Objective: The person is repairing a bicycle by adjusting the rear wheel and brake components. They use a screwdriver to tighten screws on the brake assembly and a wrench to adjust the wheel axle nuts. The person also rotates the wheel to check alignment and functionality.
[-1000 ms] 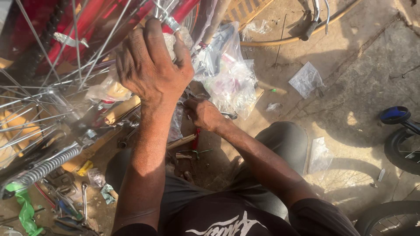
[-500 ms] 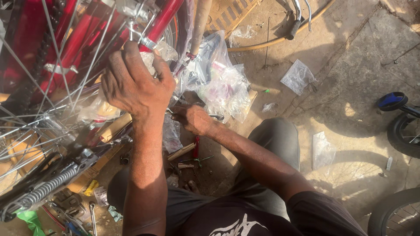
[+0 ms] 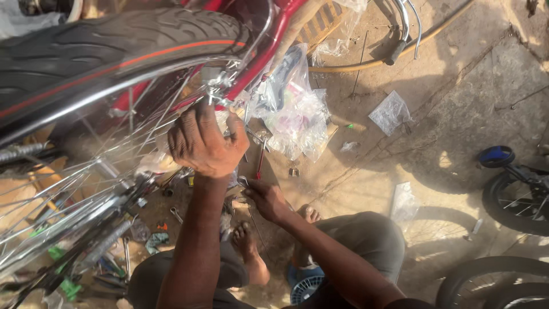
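My left hand (image 3: 205, 141) is raised and closed around a small metal fitting (image 3: 216, 86) with some clear plastic, at the rim of a spoked bicycle wheel with a black tyre (image 3: 108, 40). A red frame tube (image 3: 269, 48) runs just behind it. Lower down, my right hand (image 3: 266, 199) is closed on a thin metal tool (image 3: 243, 183) close to the ground. A red-handled tool (image 3: 261, 160) lies between the two hands. My bare feet (image 3: 247, 243) show beneath my arms.
Crumpled clear plastic bags (image 3: 294, 111) lie on the dirt ahead, smaller ones (image 3: 390, 111) to the right. Loose tools and small parts (image 3: 114, 263) litter the ground at left. A small wheel with a blue part (image 3: 506, 177) stands at right, another tyre (image 3: 492, 283) at bottom right.
The view has swung so the black tyre fills the upper left. My left hand stays up at the wheel rim; my right hand has dropped lower, nearer my feet.
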